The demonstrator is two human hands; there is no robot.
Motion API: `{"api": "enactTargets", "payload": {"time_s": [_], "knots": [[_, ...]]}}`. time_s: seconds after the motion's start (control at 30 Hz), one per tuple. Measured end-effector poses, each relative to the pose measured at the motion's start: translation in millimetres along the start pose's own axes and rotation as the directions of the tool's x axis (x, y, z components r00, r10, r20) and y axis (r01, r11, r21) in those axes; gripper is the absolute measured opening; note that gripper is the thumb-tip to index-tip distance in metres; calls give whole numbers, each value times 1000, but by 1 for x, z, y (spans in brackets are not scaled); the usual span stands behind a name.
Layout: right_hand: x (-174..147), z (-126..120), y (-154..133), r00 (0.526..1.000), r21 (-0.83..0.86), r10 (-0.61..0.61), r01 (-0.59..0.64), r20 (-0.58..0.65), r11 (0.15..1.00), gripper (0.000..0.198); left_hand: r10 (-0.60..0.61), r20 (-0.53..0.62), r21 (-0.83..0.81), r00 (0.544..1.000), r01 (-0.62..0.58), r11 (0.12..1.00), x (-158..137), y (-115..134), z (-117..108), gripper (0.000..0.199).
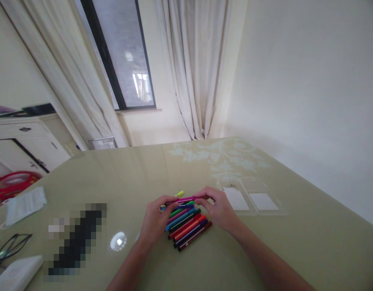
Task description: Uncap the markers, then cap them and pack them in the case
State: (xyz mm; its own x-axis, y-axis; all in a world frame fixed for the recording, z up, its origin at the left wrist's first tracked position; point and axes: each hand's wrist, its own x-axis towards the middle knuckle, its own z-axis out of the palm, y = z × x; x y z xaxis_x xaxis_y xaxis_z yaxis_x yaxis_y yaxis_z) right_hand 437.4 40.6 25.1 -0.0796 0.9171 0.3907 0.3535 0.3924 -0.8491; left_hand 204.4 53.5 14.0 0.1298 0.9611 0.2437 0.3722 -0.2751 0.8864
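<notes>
A magenta felt-tip pen (185, 199) is held level between my two hands. My left hand (157, 218) pinches its left end, and my right hand (215, 204) grips the right end between thumb and fingers. Below it several felt-tip pens lie side by side in a slanted row, among them a red pen (186, 225), an orange-red pen (191, 228) and a dark red pen (195, 236) nearest me. Blue, green and purple pens at the row's far side are partly covered by my left fingers. A yellow pen (180, 193) shows just beyond the magenta one.
Right of my hands lies an open clear plastic case (249, 196) with white inserts. To the left are a face mask (25, 206), glasses (12, 248), a white box-like object (18, 273) and a blurred-out dark item (79, 238). A wall borders the table's right side.
</notes>
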Motion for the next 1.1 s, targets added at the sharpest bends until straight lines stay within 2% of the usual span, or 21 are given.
{"api": "enactTargets", "payload": {"time_s": [0.17,0.33,0.43,0.57,0.67,0.77,0.87,0.97,1.03,1.1], "knots": [[0,5,4,998,-17,43,-42,51,999,9,32,47,19,998,-33,999,1,0,3,25],[3,7,16,991,-204,-44,70,127,977,20,169,72,289,983,-183,940,9,-14,-4,23],[7,3,25,996,-288,-70,83,55,954,25,179,74,439,981,-193,877,14,-28,-14,23],[17,-20,37,993,-416,-29,-20,-112,909,27,115,125,514,985,-163,842,15,-37,-17,38],[23,-45,43,974,-582,56,-178,-222,793,28,82,128,584,988,-142,799,8,-31,-9,48],[23,-68,45,923,-712,163,-374,-349,594,34,67,199,659,978,-184,729,-5,-21,7,58],[18,-83,44,862,-748,237,-507,-448,429,41,82,316,678,945,-285,678,-19,-15,24,87],[15,-91,43,826,-753,316,-559,-468,347,41,117,403,669,908,-379,639,-27,-14,37,112],[15,-92,43,814,-761,377,-562,-441,324,38,128,405,678,905,-391,623,-27,-17,40,109],[16,-90,44,812,-774,421,-548,-404,316,37,117,374,702,920,-363,612,-24,-20,37,98]]}}
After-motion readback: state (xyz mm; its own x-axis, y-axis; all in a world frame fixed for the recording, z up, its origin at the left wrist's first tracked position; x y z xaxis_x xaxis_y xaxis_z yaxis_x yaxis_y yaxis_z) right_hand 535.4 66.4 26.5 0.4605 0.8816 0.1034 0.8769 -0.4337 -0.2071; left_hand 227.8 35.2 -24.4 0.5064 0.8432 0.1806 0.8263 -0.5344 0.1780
